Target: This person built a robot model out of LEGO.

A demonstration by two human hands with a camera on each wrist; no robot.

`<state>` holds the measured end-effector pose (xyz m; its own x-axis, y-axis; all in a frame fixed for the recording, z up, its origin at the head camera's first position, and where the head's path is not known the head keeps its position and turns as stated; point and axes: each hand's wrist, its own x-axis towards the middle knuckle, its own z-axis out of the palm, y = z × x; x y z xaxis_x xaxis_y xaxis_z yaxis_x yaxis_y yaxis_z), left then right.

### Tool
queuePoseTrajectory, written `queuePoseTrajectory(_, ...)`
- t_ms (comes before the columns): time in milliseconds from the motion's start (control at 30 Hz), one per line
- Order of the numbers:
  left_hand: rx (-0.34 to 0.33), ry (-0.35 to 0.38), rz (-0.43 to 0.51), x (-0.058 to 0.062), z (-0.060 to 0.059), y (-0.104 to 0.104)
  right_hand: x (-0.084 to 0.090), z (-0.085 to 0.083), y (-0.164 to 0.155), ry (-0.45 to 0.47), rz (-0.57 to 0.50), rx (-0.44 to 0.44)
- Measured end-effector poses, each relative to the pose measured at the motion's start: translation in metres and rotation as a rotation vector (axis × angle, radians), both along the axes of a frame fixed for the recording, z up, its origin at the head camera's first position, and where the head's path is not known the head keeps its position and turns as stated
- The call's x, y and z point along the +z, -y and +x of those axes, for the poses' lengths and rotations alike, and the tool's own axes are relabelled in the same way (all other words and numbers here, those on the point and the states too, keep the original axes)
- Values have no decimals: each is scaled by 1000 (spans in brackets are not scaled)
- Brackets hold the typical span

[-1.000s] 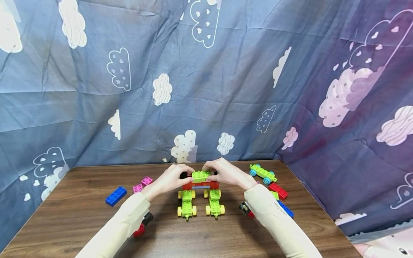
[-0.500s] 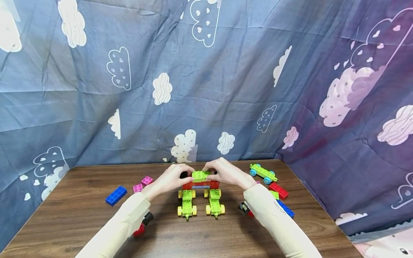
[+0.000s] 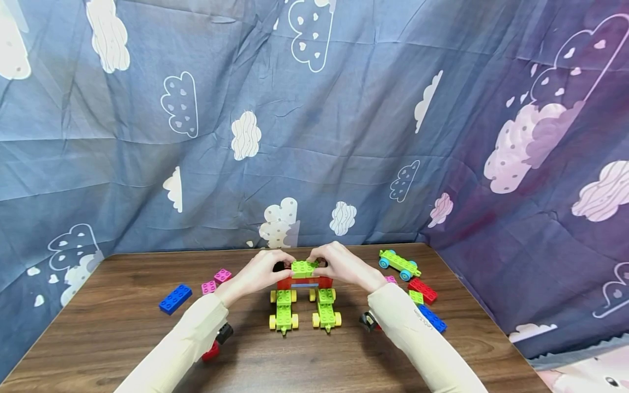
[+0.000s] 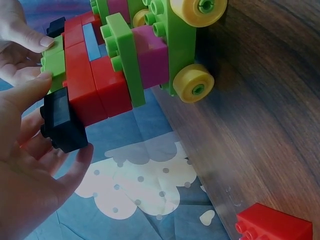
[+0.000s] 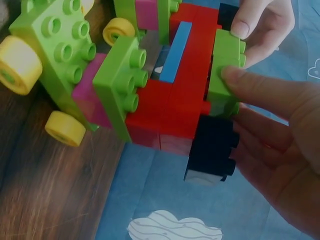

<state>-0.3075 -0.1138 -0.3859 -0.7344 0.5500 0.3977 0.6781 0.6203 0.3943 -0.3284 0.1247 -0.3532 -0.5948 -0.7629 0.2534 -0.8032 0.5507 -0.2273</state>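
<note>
Far left on the wooden table point(image 3: 123, 338), a blue eight-stud brick point(image 3: 175, 298) lying flat, then two pink bricks point(image 3: 216, 281) just beside each other, well clear of the action. Nearer the front edge, a red brick point(image 3: 211, 352) tucked partly under the left sleeve. Then the left hand point(image 3: 257, 274), fingers curled in from the left, thumb pad point(image 4: 42, 80) pressing the end of the lime-green brick point(image 3: 304, 267), a black brick point(image 4: 62, 122) cradled against the fingers below — judged a bracing grip, so the top piece seats without the stack shifting. Centre stage: a red block body point(image 3: 304, 283) bridging two green wheeled chassis point(image 3: 304, 311) with yellow wheels point(image 4: 192, 82), magenta bricks point(image 4: 150, 60) sandwiched between chassis and red, a blue strip point(image 5: 175, 55) showing in the red face. Lime-green brick sitting on top of the red, pinched from both ends. Right hand point(image 3: 344, 265) mirroring the left, fingertip point(image 5: 235, 77) flat on the green brick's studs side, another black brick point(image 5: 212, 150) resting against its fingers — likely equal pressure from both sides to keep the piece square. Further right, loose spares within easy reach: a green chassis with blue wheels point(image 3: 399, 264) near the back corner, a red brick point(image 3: 422, 290), a small green brick point(image 3: 416, 297), a blue brick point(image 3: 432, 318) beside the right sleeve. Cloud-print blue cloth point(image 3: 314, 136) hanging behind and to both sides.
</note>
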Motion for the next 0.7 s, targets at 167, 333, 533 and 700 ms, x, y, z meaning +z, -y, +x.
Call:
queuePoseTrajectory(167, 4, -7, -8, 1, 1, 0, -2, 1, 0, -36, -10, 2)
queuePoseTrajectory(333, 6, -6, -9, 2, 1, 0, -3, 2, 1, -62, -26, 18)
queuePoseTrajectory(533, 6, 5, -13, 3, 2, 0, -3, 3, 0, -45, -23, 17)
queuePoseTrajectory(700, 3, 0, -10, 2, 1, -1, -2, 4, -1, -25, -21, 9)
